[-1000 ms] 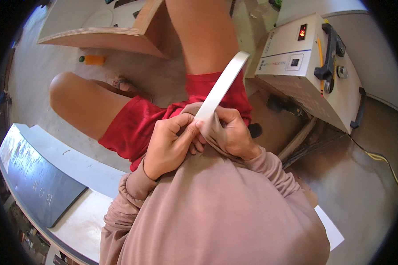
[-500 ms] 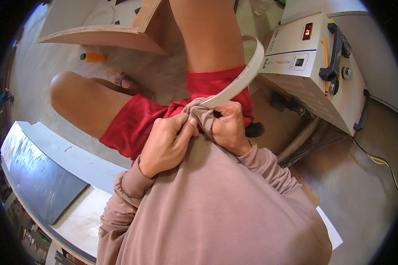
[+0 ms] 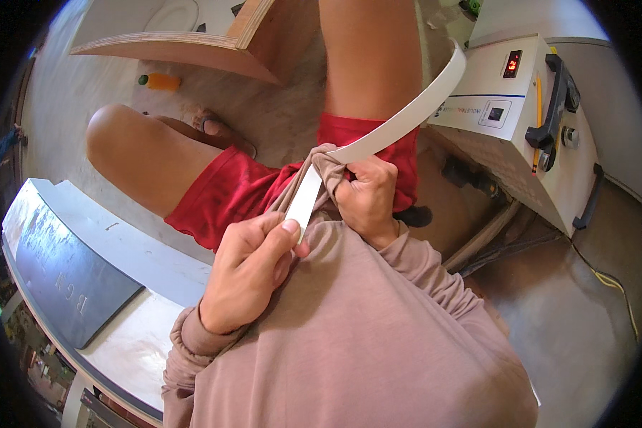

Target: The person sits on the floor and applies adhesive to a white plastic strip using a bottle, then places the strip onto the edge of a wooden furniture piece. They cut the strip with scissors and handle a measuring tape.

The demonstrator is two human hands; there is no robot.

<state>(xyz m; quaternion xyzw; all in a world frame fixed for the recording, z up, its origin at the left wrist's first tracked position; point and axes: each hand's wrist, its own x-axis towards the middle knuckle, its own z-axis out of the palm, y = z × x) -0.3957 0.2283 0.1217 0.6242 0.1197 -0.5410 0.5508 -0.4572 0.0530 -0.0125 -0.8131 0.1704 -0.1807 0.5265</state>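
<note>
Bare concrete floor (image 3: 549, 321) spreads under a seated person in red shorts (image 3: 228, 192). At the lap, the left hand (image 3: 246, 274) pinches the near end of a white strip (image 3: 378, 135) between thumb and fingers. Just beyond it, the right hand (image 3: 367, 196) is closed around a bunched fold of the mauve shirt (image 3: 364, 342), with the strip passing through that fold. From there the strip curves up and away to the right, its far end free in the air over the knee. Further right stands a white machine (image 3: 542, 143) with a black handle. A grey panel (image 3: 64, 264) lies at the left, a plywood board (image 3: 185, 43) beyond.
</note>
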